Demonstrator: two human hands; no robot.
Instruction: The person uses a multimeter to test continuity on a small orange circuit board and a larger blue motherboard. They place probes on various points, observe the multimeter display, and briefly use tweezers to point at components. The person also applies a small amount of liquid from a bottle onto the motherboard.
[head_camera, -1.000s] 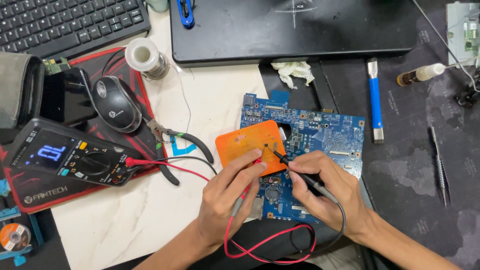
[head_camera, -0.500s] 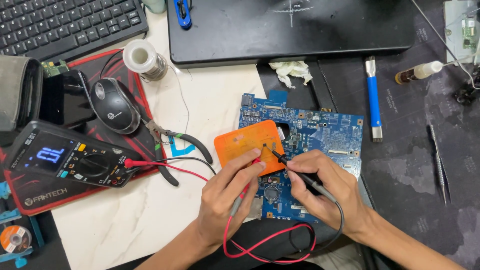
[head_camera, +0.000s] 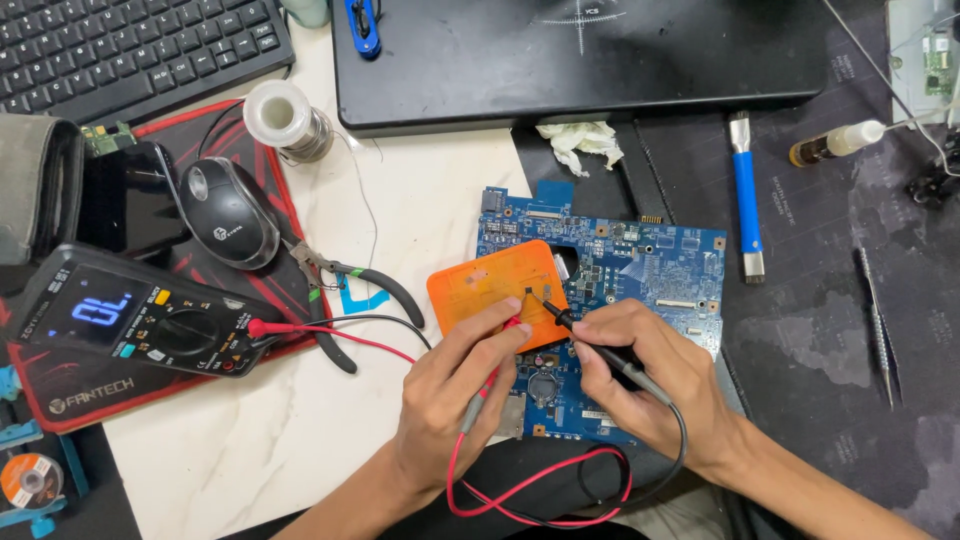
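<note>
Motherboard (head_camera: 640, 270): blue, flat on the table (head_camera: 420, 200), an orange patch (head_camera: 495, 285) over its left part.
Left hand (head_camera: 445, 400): fingers pinched on the red probe (head_camera: 505, 335), tip at the patch.
Right hand (head_camera: 655, 385): gripping the black probe (head_camera: 590, 340), tip on the patch.
Multimeter (head_camera: 130, 320): left, leads plugged in.

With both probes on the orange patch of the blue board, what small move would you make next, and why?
Probably hold both tips still and glance at the meter. The left hand holds the red probe and the right hand the black probe, both on the orange patch, and the display is lit.
</note>
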